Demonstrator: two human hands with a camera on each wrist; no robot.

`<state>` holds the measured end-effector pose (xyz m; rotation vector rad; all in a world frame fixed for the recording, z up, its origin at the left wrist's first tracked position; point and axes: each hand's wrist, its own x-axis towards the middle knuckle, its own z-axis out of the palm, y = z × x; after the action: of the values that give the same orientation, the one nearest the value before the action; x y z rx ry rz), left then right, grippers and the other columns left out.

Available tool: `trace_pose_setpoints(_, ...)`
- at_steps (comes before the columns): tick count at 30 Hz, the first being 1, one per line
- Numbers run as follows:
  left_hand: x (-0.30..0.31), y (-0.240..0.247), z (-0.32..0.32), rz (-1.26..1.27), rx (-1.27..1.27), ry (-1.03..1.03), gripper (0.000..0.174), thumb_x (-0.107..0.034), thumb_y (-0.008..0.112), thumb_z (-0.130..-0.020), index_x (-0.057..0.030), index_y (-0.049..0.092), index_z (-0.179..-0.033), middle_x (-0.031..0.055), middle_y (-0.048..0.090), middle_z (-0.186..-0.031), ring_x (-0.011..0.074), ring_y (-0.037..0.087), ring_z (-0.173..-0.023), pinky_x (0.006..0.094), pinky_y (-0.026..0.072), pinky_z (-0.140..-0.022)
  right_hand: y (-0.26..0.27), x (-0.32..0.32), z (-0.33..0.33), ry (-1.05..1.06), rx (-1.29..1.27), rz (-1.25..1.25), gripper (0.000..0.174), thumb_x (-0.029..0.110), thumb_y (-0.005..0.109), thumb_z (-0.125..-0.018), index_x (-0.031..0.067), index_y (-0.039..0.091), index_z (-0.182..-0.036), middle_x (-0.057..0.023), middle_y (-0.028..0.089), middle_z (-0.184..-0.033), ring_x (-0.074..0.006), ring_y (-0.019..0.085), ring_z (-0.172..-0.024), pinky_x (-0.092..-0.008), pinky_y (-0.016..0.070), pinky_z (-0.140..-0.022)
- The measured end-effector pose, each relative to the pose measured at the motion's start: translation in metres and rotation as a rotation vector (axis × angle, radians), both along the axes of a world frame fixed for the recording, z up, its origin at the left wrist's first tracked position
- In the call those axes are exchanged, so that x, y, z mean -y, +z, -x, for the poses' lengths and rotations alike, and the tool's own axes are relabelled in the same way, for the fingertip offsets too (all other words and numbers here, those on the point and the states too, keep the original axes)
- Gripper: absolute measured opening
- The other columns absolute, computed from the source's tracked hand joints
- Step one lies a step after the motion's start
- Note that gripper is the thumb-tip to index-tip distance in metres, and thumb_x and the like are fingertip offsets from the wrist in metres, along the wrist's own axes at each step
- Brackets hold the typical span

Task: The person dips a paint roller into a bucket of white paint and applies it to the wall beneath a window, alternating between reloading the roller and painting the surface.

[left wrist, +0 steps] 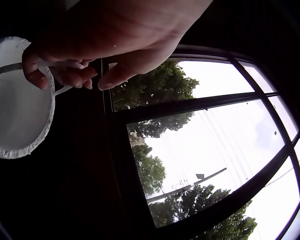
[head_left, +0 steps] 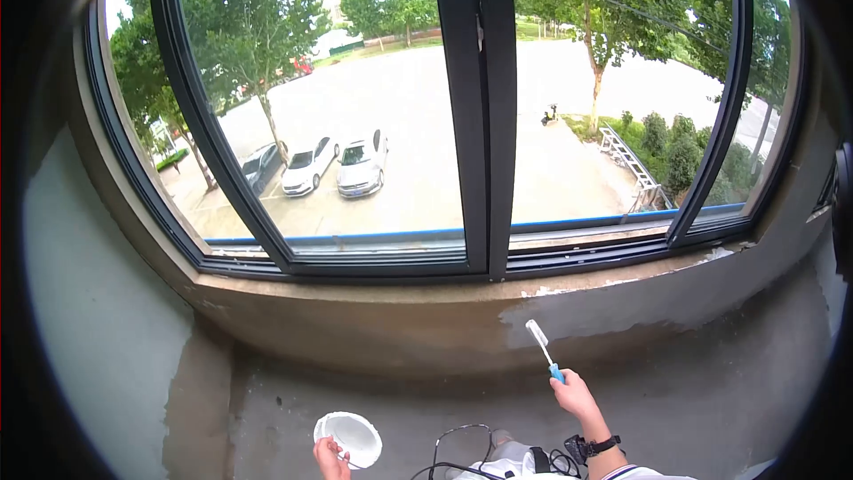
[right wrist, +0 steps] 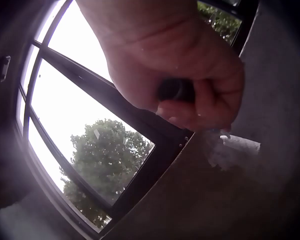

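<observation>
The right hand (head_left: pixel 577 396) grips the blue handle (head_left: pixel 556 372) of a small roller, its white head (head_left: pixel 537 332) at the wall below the window, by the edge of a grey coated patch (head_left: pixel 613 311). In the right wrist view the fingers of the right hand (right wrist: pixel 190 75) curl round the dark handle end (right wrist: pixel 176 90), and the roller head (right wrist: pixel 241 144) shows beyond. Low in the head view, the left hand (head_left: pixel 330 460) holds a white bucket (head_left: pixel 360 437); in the left wrist view the left hand (left wrist: pixel 110 40) has fingers curled round the handle of the bucket (left wrist: pixel 20 110).
A dark-framed window (head_left: pixel 484 124) spans the wall above a rough sill (head_left: pixel 400 292). The left side wall (head_left: pixel 107 276) is partly pale. Black cables (head_left: pixel 462 428) hang near the person's body. Trees and parked cars (head_left: pixel 311 166) are outside.
</observation>
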<state>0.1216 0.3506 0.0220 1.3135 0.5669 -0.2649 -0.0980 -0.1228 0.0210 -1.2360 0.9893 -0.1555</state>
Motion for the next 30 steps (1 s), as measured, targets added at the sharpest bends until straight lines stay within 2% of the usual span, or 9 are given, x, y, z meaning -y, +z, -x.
trace_pose_setpoints(2, 0.014, 0.015, -0.003, -0.050, 0.008, 0.015, 0.013, -0.025, 0.056, -0.088, -0.0130, 0.054, -0.083, -0.0007, 0.043, -0.074, 0.0153, 0.043, -0.069, 0.0333, 0.0351, -0.058, 0.006, -0.004, 0.011, 0.095, -0.253, 1.081, 0.025, 0.018, 0.056, -0.091, 0.0008, 0.056, -0.108, -0.0157, 0.066, -0.072, -0.0347, 0.065, -0.066, -0.0471, 0.0508, -0.063)
trace_pose_setpoints(3, 0.015, 0.016, -0.003, -0.076, 0.011, 0.003, 0.013, -0.025, 0.056, -0.088, -0.0130, 0.054, -0.083, -0.0007, 0.043, -0.074, 0.0153, 0.043, -0.069, 0.0333, 0.0351, -0.058, 0.034, -0.003, 0.010, 0.126, -0.298, 0.813, 0.031, 0.018, 0.056, -0.090, 0.0013, 0.053, -0.116, -0.0227, 0.068, -0.085, -0.0438, 0.064, -0.086, -0.0518, 0.0488, -0.081)
trace_pose_setpoints(7, 0.034, 0.014, -0.010, -0.125, 0.029, -0.021, 0.014, -0.025, 0.054, -0.089, -0.0118, 0.056, -0.092, 0.0007, 0.046, -0.081, 0.0165, 0.045, -0.075, 0.0352, 0.0381, -0.064, 0.071, 0.008, 0.010, 0.117, -0.249, 0.954, 0.028, 0.020, 0.058, -0.090, 0.0032, 0.055, -0.112, -0.0210, 0.066, -0.077, -0.0418, 0.065, -0.074, -0.0511, 0.0509, -0.068)
trace_pose_setpoints(9, 0.041, 0.024, -0.001, -0.142, 0.002, -0.050, 0.022, -0.030, 0.053, -0.092, -0.0119, 0.057, -0.103, 0.0012, 0.049, -0.088, 0.0174, 0.047, -0.084, 0.0372, 0.0403, -0.074, 0.096, 0.015, 0.010, 0.034, -0.032, 1.140, 0.022, 0.016, 0.064, -0.086, 0.0058, 0.056, -0.104, -0.0129, 0.064, -0.067, -0.0317, 0.065, -0.060, -0.0402, 0.0510, -0.054)
trace_pose_setpoints(10, 0.036, 0.004, -0.016, -0.178, -0.059, 0.056, 0.012, -0.021, 0.058, -0.077, -0.0167, 0.048, -0.081, -0.0051, 0.041, -0.068, 0.0108, 0.042, -0.067, 0.0371, 0.0340, -0.065, 0.103, 0.022, 0.010, 0.022, 0.083, 1.273, 0.018, 0.014, 0.068, -0.082, 0.0070, 0.058, -0.095, -0.0074, 0.061, -0.063, -0.0237, 0.061, -0.052, -0.0338, 0.0472, -0.048)
trace_pose_setpoints(14, 0.060, 0.012, -0.013, -0.244, -0.094, -0.019, 0.012, -0.022, 0.057, -0.079, -0.0151, 0.049, -0.083, -0.0045, 0.042, -0.070, 0.0106, 0.042, -0.068, 0.0383, 0.0343, -0.068, 0.129, 0.050, 0.021, 0.091, 0.515, 1.692, 0.032, 0.002, 0.067, -0.061, 0.0109, 0.051, -0.088, 0.0027, 0.033, -0.055, -0.0137, 0.031, -0.041, -0.0264, 0.0234, -0.039)
trace_pose_setpoints(17, 0.072, 0.023, -0.013, -0.223, -0.142, -0.118, 0.012, -0.022, 0.059, -0.080, -0.0151, 0.051, -0.086, -0.0048, 0.043, -0.073, 0.0105, 0.041, -0.072, 0.0387, 0.0357, -0.074, 0.168, 0.056, 0.024, 0.051, 0.682, 1.721, 0.034, -0.002, 0.061, -0.052, 0.0158, 0.053, -0.080, 0.0041, 0.029, -0.055, -0.0116, 0.024, -0.043, -0.0257, 0.0135, -0.041)
trace_pose_setpoints(20, 0.089, 0.030, -0.014, -0.269, -0.175, -0.110, 0.012, -0.022, 0.061, -0.081, -0.0151, 0.054, -0.088, -0.0051, 0.046, -0.076, 0.0097, 0.041, -0.073, 0.0394, 0.0366, -0.077, 0.204, 0.044, 0.030, -0.093, 0.609, 1.402, 0.029, 0.017, 0.066, -0.055, 0.0120, 0.038, -0.053, 0.0025, 0.026, -0.052, -0.0138, 0.022, -0.044, -0.0276, 0.0136, -0.043)
trace_pose_setpoints(30, 0.101, 0.035, -0.032, -0.257, -0.101, -0.166, 0.013, -0.023, 0.059, -0.083, -0.0137, 0.057, -0.092, -0.0048, 0.045, -0.075, 0.0090, 0.042, -0.073, 0.0384, 0.0364, -0.079, 0.255, 0.043, 0.024, 0.121, 0.089, 1.382, 0.028, 0.027, 0.074, -0.060, 0.0124, 0.051, -0.066, 0.0020, 0.032, -0.059, -0.0120, 0.024, -0.046, -0.0263, 0.0176, -0.042)
